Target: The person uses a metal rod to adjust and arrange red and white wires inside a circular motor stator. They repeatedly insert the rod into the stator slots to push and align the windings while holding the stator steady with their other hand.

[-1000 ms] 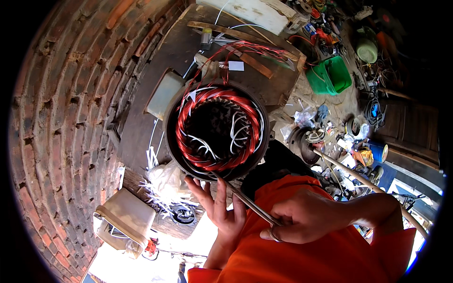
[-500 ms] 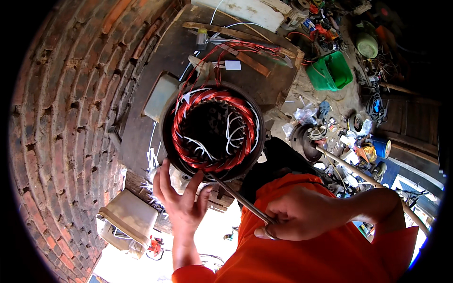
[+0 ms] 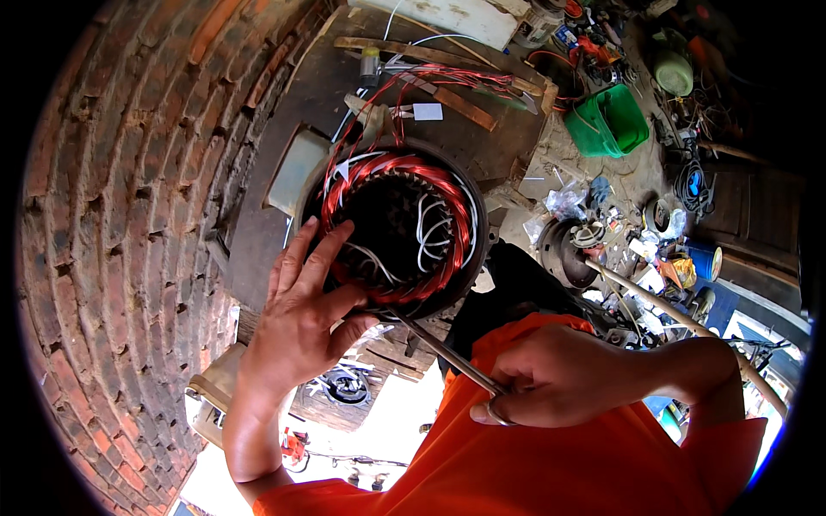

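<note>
A dark round motor stator (image 3: 478, 273) sits before me, with a thick ring of red copper winding (image 3: 465, 222) around its dark bore. White cord ends (image 3: 421, 234) hang inside the ring. My left hand (image 3: 297, 322) is spread over the stator's left rim, fingertips on or just over the red winding and nothing in its grasp. My right hand (image 3: 559, 378) is closed around the near end of a long metal rod (image 3: 449, 353), where a small loop shows by the thumb. The rod slants up to the winding's near edge; its far tip is hidden there.
Red lead wires (image 3: 447, 76) run from the stator across the dark bench (image 3: 284, 112), past a hammer (image 3: 369, 67) and wooden strips (image 3: 465, 110). A brick wall (image 3: 129, 258) rises at left. A green bucket (image 3: 594, 129) and a long pole (image 3: 658, 310) are at right.
My left hand has moved up from below the rim onto the left side of the winding. My right hand still grips the rod, shifted only slightly. The whole view has shifted a little.
</note>
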The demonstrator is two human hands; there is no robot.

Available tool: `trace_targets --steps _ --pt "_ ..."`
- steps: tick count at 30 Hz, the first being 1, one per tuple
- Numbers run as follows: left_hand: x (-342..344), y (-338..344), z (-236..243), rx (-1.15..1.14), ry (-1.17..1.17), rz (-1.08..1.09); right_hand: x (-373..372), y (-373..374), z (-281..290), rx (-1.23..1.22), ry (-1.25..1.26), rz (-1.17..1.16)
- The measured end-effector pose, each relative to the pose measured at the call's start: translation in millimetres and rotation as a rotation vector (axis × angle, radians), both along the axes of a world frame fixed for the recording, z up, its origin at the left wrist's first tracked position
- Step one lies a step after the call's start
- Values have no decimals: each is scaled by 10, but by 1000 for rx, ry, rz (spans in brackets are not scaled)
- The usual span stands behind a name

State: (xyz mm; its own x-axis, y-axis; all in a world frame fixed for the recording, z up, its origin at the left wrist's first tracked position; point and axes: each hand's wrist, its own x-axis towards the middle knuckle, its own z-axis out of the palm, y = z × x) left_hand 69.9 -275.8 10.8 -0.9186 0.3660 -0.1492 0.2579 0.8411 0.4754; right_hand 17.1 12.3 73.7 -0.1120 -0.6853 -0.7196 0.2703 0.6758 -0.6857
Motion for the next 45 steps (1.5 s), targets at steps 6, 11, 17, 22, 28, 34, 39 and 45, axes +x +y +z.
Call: trace_targets --steps 6,11,17,22,28,34,39,45 --pt "-132 -111 -21 59 -37 -87 -10 7 -2 -18 25 -27" --pt "-136 -109 13 34 -47 -76 -40 22 -34 -9 -26 -53" --pt "-194 -76 70 60 -79 -70 -50 34 -28 12 -40 -44" --pt "-259 -121 48 126 -83 -77 -51 11 44 33 -10 -9" --pt "-284 -133 59 169 -81 -68 -59 -18 52 57 -8 36" --pt "-285 -171 5 239 -93 -8 -92 -71 85 74 -22 72" --pt "-289 -183 16 242 -83 -24 -119 -96 117 82 -31 88" --pt "-277 -186 -3 249 -88 -11 -116 -102 102 50 -7 66"
